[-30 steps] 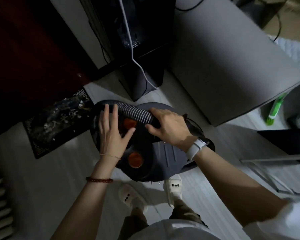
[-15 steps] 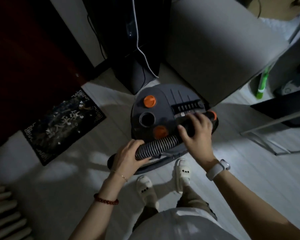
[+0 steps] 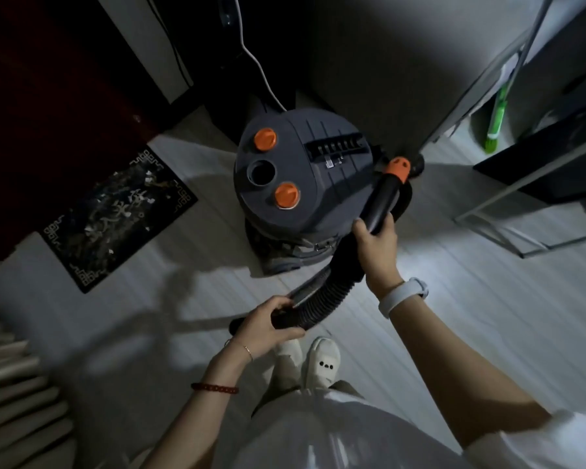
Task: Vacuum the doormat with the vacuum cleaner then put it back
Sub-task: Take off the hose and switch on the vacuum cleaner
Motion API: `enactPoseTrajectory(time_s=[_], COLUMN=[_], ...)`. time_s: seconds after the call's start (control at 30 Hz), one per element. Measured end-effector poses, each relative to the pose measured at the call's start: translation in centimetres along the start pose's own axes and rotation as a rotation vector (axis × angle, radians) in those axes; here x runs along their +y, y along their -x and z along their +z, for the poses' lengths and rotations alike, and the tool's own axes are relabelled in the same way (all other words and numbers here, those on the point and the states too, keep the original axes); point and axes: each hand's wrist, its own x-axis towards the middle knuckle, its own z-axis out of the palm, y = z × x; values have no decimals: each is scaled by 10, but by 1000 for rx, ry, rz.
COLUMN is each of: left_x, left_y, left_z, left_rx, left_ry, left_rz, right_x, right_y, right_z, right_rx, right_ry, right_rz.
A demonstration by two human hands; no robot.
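Note:
A grey canister vacuum cleaner with two orange caps and an open round port stands on the pale floor ahead of my feet. Its black ribbed hose curves in front of the canister. My left hand grips the lower end of the hose. My right hand grips the smooth black tube that ends in an orange collar beside the canister. The dark doormat, strewn with pale scraps, lies at the left against a dark red door.
A dark cabinet with a white cable stands behind the vacuum. A grey panel rises at the right, with a green brush and a metal frame beyond it. Ribbed slats sit at the lower left.
The hose has come off the top of the canister. My hands have moved back and apart with it, the left drawing its end toward my feet, the right shifting along the tube at the canister's right.

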Motion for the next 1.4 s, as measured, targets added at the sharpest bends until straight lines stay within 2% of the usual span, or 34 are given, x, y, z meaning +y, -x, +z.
enactPoseTrajectory(time_s=[0.07,0.23,0.33,0.4,0.53,0.63,0.9,1.03,1.17,1.27,1.4], left_x=[1,35,64,75,68,55,43,29,29,39,46], left_y=[3,3,10,11,16,23,-2,-32,-59,-85,-112], left_z=[11,0,-14,-21,-32,-55,-139,-177,-185,-184,-171], left_rx=[-14,366,294,281,568,631,517,484,516,534,533], left_ry=[159,409,847,999,1104,1040,663,398,220,181,137], left_rz=[-40,37,139,165,131,159,286,306,335,357,332], right_x=[8,19,19,23,27,26,-3,-17,-22,-24,-23], right_y=[13,37,57,73,98,88,3,-51,-98,-135,-177], right_z=[-15,-26,-15,-5,13,25,73,94,104,104,97], right_rx=[-74,-406,-593,-708,-786,-651,-382,-267,-170,-169,-367], right_ry=[126,370,519,570,514,527,838,959,1009,1109,1284], right_rz=[-174,-452,-592,-645,-606,-617,-557,-483,-444,-472,-507])
